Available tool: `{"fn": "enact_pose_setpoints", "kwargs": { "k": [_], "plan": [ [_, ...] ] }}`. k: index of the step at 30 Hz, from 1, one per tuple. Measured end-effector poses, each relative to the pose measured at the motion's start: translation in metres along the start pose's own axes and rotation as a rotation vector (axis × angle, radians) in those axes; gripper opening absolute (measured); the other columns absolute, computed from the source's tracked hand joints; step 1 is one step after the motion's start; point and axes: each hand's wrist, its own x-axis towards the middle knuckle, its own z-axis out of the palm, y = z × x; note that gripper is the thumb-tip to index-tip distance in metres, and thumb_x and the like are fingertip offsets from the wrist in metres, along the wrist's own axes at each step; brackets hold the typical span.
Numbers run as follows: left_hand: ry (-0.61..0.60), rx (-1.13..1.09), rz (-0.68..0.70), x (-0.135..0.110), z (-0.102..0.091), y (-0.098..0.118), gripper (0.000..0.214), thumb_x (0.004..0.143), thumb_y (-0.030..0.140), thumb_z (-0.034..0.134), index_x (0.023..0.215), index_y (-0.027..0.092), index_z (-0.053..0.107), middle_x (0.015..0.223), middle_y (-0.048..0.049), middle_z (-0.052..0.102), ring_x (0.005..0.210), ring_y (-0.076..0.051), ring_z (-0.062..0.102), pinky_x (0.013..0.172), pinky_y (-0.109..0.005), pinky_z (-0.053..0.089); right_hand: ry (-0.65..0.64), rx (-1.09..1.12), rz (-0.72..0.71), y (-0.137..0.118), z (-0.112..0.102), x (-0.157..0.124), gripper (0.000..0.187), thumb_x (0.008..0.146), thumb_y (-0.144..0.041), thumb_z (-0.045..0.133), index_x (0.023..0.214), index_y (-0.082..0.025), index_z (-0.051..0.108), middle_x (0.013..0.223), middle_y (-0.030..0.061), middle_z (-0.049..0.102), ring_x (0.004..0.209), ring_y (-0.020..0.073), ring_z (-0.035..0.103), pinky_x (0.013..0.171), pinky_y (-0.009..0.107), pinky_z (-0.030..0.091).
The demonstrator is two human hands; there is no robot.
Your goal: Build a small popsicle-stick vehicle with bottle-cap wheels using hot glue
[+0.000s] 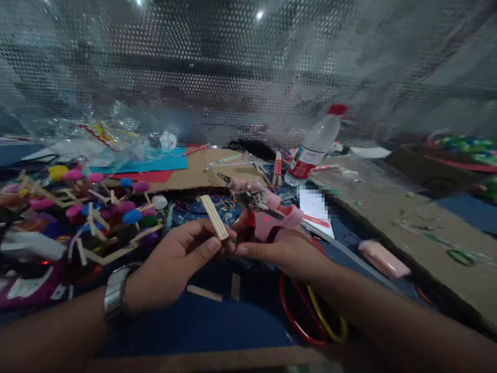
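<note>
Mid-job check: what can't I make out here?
Head view:
Left hand: some fingers, hidden behind the wooden sticks.
Right hand: its grip, obscured by blur and its own back.
Bottle label: wording, blurred.
White paper: part, covered by pixel blocks.
Pink-rimmed tub: right side, cut off by the edge.

Table [248, 331]: blue, crowded with handicraft supplies, so the place seems a small craft workshop.
Round coloured pieces [132, 216] with wooden sticks [116, 256]: in a heap, left of the left grip [174, 259].
Coloured sheets [163, 161] and cardboard [194, 176]: lying flat, beyond the left grip.
Perforated screen [217, 77]: behind the table, beyond the right grip [277, 248].
</note>
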Motion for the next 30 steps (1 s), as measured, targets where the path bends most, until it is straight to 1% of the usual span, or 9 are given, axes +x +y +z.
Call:
{"fn": "enact_pose_setpoints", "kwargs": {
  "k": [3,6,10,12,14,17,22,26,30],
  "plan": [
    [-0.013,0.009,0.010,-0.002,0.002,0.002,0.025,0.095,0.044,0.068,0.105,0.022,0.075,0.097,-0.0031,0.079,0.089,-0.013,0.071,0.087,-0.023,0.056,0.008,-0.015,0.014,0.003,-0.002,0.000,0.021,0.070,-0.032,0.083,0.086,-0.025,0.071,0.086,-0.0003,0.075,0.087,0.0213,0.071,0.085,0.034,0.054],
    [-0.028,0.030,0.038,-0.002,0.002,0.003,0.023,0.096,0.042,0.067,0.105,0.022,0.075,0.096,-0.0031,0.079,0.089,-0.013,0.071,0.088,-0.024,0.056,0.048,-0.038,0.023,0.004,-0.002,-0.001,0.021,0.069,-0.032,0.084,0.083,-0.025,0.071,0.081,-0.0006,0.072,0.079,0.0202,0.067,0.078,0.034,0.052],
    [-0.010,0.028,0.052,-0.002,0.001,0.002,0.021,0.096,0.039,0.067,0.105,0.023,0.075,0.096,-0.0029,0.077,0.089,-0.013,0.070,0.087,-0.023,0.055,0.115,-0.114,-0.004,0.005,-0.004,-0.001,0.020,0.073,-0.040,0.082,0.077,-0.023,0.071,0.078,0.0014,0.070,0.076,0.0200,0.062,0.073,0.035,0.049],
    [0.006,-0.005,0.050,-0.002,0.000,0.000,0.019,0.097,0.038,0.067,0.103,0.023,0.076,0.097,-0.0029,0.076,0.089,-0.013,0.069,0.086,-0.022,0.055,0.170,-0.091,-0.022,0.008,-0.006,0.001,0.024,0.074,-0.043,0.081,0.076,-0.021,0.070,0.078,0.0018,0.068,0.074,0.0189,0.061,0.071,0.035,0.048],
    [0.029,-0.060,0.051,-0.002,-0.002,-0.002,0.017,0.096,0.036,0.068,0.102,0.023,0.076,0.096,-0.0023,0.074,0.087,-0.012,0.068,0.083,-0.021,0.055,0.282,-0.027,-0.052,0.012,-0.008,0.006,0.029,0.073,-0.045,0.083,0.077,-0.020,0.067,0.075,0.0000,0.066,0.067,0.0161,0.058,0.065,0.032,0.046],
    [0.100,-0.122,0.052,-0.002,-0.005,-0.003,0.017,0.095,0.038,0.069,0.105,0.025,0.075,0.096,-0.0017,0.072,0.085,-0.013,0.067,0.080,-0.022,0.056,0.468,0.137,-0.140,0.017,-0.012,0.014,0.037,0.068,-0.043,0.088,0.086,-0.021,0.064,0.070,-0.0036,0.064,0.061,0.0132,0.056,0.058,0.029,0.043],
    [0.282,-0.128,0.054,0.002,-0.007,-0.001,0.020,0.096,0.039,0.067,0.110,0.028,0.074,0.099,-0.0031,0.073,0.087,-0.015,0.067,0.074,-0.024,0.057,0.688,0.303,-0.295,0.019,-0.015,0.023,0.042,0.059,-0.036,0.094,0.085,-0.021,0.064,0.067,-0.0051,0.066,0.062,0.0129,0.060,0.065,0.030,0.048],
    [0.387,-0.171,0.093,0.006,-0.005,0.004,0.014,0.097,0.031,0.065,0.106,0.028,0.075,0.129,-0.0025,0.066,0.092,-0.016,0.068,0.068,-0.023,0.058,0.713,0.283,-0.331,0.017,-0.016,0.024,0.039,0.060,-0.039,0.094,0.079,-0.020,0.066,0.064,-0.0045,0.066,0.063,0.0133,0.060,0.068,0.032,0.049],
    [0.466,-0.204,0.111,0.008,-0.003,0.007,0.017,0.099,0.024,0.059,0.106,0.025,0.075,0.132,-0.0039,0.064,0.097,-0.017,0.068,0.068,-0.022,0.058,0.721,0.312,-0.321,0.015,-0.015,0.023,0.046,0.057,-0.045,0.096,0.082,-0.020,0.065,0.066,-0.0041,0.067,0.062,0.0126,0.060,0.062,0.029,0.047]
  ]
}}
